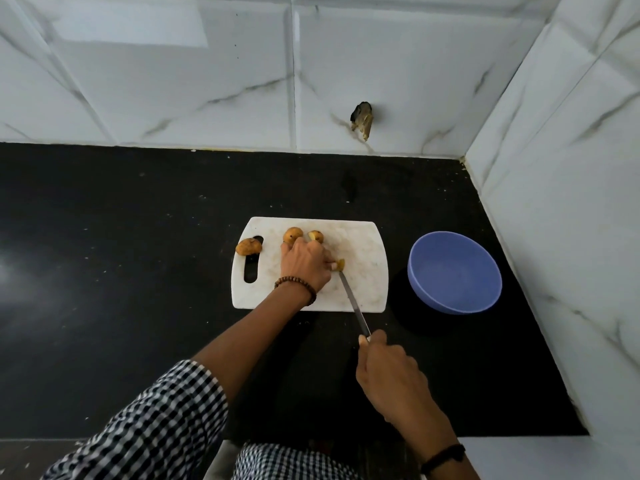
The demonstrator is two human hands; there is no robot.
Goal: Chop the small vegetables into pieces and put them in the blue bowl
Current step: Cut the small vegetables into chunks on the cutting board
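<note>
The left hand [304, 260] holds a vegetable piece [340, 264] in its grip on the cutting board [367, 282]. The right hand [389, 370] clenches the knife [350, 296]. The blue bowl [453, 271] sits right of the board on the table [138, 278].

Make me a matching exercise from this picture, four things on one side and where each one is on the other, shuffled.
1. blue bowl
2. knife
3. leftmost vegetable
4. cut piece

A. in the right hand
B. at the left edge of the cutting board
C. on the counter, right of the cutting board
D. held by the left hand

Pairs: 1-C, 2-A, 3-B, 4-D
</note>
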